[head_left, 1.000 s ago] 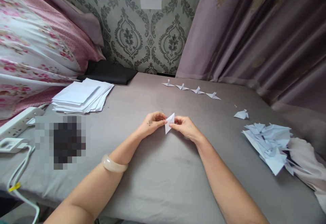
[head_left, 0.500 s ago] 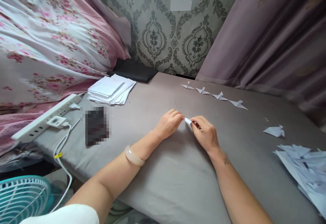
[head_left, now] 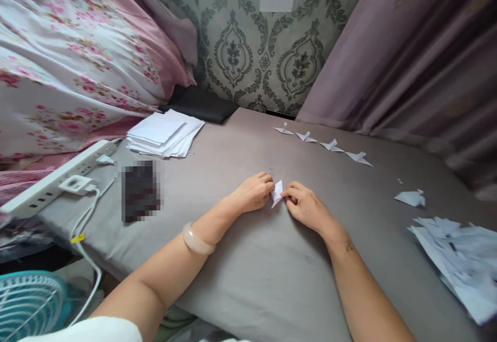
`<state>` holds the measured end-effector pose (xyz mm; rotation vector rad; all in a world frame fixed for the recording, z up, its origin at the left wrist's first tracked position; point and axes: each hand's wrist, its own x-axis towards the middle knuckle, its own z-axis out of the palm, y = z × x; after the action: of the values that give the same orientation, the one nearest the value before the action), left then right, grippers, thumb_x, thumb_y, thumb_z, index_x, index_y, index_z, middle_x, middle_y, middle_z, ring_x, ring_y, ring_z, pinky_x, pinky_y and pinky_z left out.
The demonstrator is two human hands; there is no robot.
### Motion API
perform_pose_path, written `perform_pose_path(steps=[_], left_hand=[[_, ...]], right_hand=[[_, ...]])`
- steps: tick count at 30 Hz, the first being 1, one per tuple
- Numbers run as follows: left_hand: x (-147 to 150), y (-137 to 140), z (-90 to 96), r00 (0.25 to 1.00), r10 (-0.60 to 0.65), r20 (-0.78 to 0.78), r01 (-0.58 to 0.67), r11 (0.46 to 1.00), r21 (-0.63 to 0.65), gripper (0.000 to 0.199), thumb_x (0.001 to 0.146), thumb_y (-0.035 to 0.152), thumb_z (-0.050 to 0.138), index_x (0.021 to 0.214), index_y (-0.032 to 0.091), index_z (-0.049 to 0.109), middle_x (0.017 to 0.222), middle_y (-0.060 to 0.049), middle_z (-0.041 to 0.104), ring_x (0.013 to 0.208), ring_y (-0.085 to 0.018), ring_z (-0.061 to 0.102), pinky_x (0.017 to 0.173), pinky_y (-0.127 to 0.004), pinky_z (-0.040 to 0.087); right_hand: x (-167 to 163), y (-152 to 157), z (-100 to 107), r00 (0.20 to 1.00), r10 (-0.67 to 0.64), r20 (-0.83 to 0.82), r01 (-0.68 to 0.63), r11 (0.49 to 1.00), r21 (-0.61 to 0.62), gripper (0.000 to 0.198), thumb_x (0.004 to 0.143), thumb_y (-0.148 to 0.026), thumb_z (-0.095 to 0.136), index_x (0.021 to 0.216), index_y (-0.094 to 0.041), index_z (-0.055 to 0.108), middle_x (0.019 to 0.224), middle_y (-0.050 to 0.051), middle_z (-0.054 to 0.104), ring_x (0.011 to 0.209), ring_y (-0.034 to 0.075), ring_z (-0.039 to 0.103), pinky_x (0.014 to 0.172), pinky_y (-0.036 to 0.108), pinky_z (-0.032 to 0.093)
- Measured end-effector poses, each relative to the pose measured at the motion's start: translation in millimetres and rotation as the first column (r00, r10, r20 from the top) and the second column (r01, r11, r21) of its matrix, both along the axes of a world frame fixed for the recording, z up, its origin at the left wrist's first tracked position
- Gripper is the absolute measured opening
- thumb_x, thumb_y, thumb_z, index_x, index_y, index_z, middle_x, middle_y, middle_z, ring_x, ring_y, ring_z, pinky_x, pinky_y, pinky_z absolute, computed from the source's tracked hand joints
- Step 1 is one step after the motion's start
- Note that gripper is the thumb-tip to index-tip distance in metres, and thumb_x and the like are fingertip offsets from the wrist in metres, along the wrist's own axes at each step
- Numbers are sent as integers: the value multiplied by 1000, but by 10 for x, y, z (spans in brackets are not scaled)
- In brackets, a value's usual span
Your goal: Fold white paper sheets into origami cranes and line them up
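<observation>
Between my two hands is a small folded white paper, held just over the grey cloth of the table. My left hand pinches its left side, fingers curled and closed. On the opposite edge, the thumb and fingertips of my right hand are closed on the same paper. Beyond them, several folded paper cranes stand in a slanting row toward the back. Another paper crane rests on its own at the right.
A heap of folded white papers lies at the right edge. To the left are a stack of white sheets, a blurred dark object and a white power strip with cables. A turquoise fan stands below the table edge.
The folded paper has turned and shows a wider, pointed face. My right hand has shifted slightly left and down, its fingertips now on the paper's right edge. The view has moved a little.
</observation>
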<state>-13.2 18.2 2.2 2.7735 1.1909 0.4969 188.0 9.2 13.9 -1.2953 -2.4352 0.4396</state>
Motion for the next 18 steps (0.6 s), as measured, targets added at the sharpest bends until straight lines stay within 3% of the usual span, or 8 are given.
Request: perform_pose_path(steps=[7, 18], left_hand=[[-72, 1, 67, 964, 13, 264, 48, 974, -222, 25, 75, 12, 50, 91, 16, 68, 95, -8, 64, 88, -18, 58, 77, -27, 46], [-90, 33, 137, 938, 71, 338, 60, 931, -360, 21, 79, 17, 48, 84, 16, 69, 92, -7, 64, 76, -14, 57, 68, -23, 43]], right_hand=[[22, -33, 43, 997, -43, -68, 37, 994, -101, 15, 79, -21, 57, 89, -23, 68, 91, 1, 62, 65, 10, 53, 67, 24, 41], [-2, -36, 72, 991, -103, -84, 92, 989, -117, 16, 84, -29, 55, 80, -23, 69, 89, 1, 64, 66, 11, 54, 66, 24, 39]])
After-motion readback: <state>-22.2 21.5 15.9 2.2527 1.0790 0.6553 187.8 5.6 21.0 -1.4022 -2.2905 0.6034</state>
